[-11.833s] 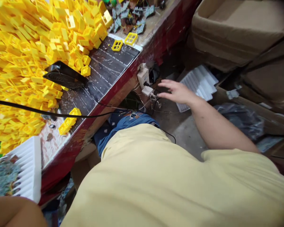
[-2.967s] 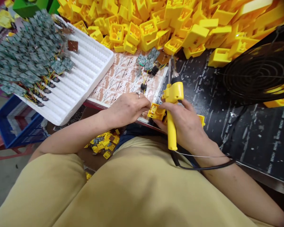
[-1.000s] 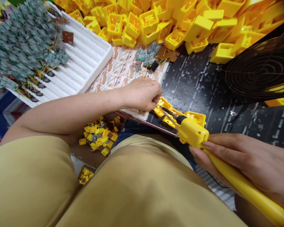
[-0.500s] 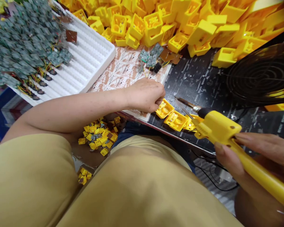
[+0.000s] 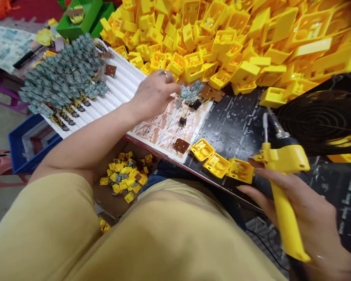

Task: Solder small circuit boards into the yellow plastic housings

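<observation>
The action is at the far edge of the paper! The left grip [image 5: 155, 95] is held curled, its fingertips drawn together right at a small cluster of green circuit boards [image 5: 190, 91], though whether a board is actually pinched cannot be told from this view. Those boards lie just to the right of the left grip, which is clearly the nearer one; the right grip [image 5: 305, 210] is kept well apart from them, away to the near right.

That right grip is closed firmly around the handle of a yellow plastic soldering iron [image 5: 283, 187]. Its long axis runs from the near right toward the far side, and its thin metal tip [image 5: 265, 125] is aimed at a round black wire fan guard [image 5: 318, 121], touching nothing.

Across the black-topped desk [image 5: 236, 117], three open yellow plastic housings [image 5: 217, 165] are lined up just left of the iron. A sheet of brown-printed paper [image 5: 166, 130] lies under the green boards, beside a white ribbed foam tray [image 5: 121, 84] heaped with wired green boards [image 5: 64, 74]. Beyond them, a great mound of yellow plastic casings [image 5: 222, 47] is piled up, and a blue plastic crate [image 5: 32, 144] sits on the floor at the left.
</observation>
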{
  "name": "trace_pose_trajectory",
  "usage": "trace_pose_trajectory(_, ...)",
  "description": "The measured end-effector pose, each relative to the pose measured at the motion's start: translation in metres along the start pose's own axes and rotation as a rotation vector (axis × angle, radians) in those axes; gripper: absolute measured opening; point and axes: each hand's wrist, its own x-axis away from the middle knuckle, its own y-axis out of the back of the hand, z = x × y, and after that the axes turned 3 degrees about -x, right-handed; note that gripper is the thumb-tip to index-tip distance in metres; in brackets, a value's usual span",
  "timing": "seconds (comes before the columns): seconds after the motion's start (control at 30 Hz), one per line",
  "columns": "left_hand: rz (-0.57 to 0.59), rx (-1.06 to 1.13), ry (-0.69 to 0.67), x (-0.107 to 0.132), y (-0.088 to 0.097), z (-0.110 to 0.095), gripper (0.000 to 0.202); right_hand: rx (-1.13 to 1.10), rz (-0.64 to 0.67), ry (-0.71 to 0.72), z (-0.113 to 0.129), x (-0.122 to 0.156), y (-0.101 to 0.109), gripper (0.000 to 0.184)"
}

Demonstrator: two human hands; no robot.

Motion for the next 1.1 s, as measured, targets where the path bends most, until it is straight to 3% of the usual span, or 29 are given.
trace_pose_trajectory(0.07,0.085,-0.104,-0.118,-0.010,-0.012,0.011,0.042,-0.021,0.011,0.043,-0.003,-0.002,-0.009,0.072)
trace_pose_trajectory(0.17,0.184,-0.175,-0.237,-0.021,-0.022,0.015,0.040,-0.024,0.040,0.053,-0.003,-0.004,-0.024,0.066)
trace_pose_trajectory(0.27,0.234,-0.217,-0.176,-0.015,-0.011,0.014,0.037,-0.024,0.056,0.072,0.000,-0.010,-0.035,0.055)
trace_pose_trajectory(0.33,0.332,-0.191,-0.089,-0.003,0.002,0.016,0.032,-0.030,0.054,0.092,0.002,-0.018,-0.040,0.049)
trace_pose_trajectory(0.43,0.518,0.010,-0.058,0.020,0.013,0.019,0.032,-0.032,0.046,0.127,0.004,-0.032,-0.045,0.045)
trace_pose_trajectory(0.53,0.605,0.137,-0.006,0.036,0.010,0.013,0.036,-0.033,0.054,0.164,0.005,-0.042,-0.049,0.049)
trace_pose_trajectory(0.67,0.563,0.030,0.184,0.044,0.001,-0.005,0.036,-0.006,0.053,0.165,0.006,-0.045,-0.051,0.055)
trace_pose_trajectory(0.8,0.517,-0.022,0.158,0.047,-0.002,-0.010,0.027,0.001,0.042,0.168,0.007,-0.042,-0.048,0.050)
trace_pose_trajectory(0.97,0.353,0.372,0.082,0.054,-0.004,0.004,0.044,0.017,0.028,0.173,0.007,-0.042,-0.046,0.048)
trace_pose_trajectory(1.1,0.311,0.570,-0.009,0.054,-0.005,0.001,0.031,0.034,-0.003,0.156,0.011,-0.043,-0.049,0.048)
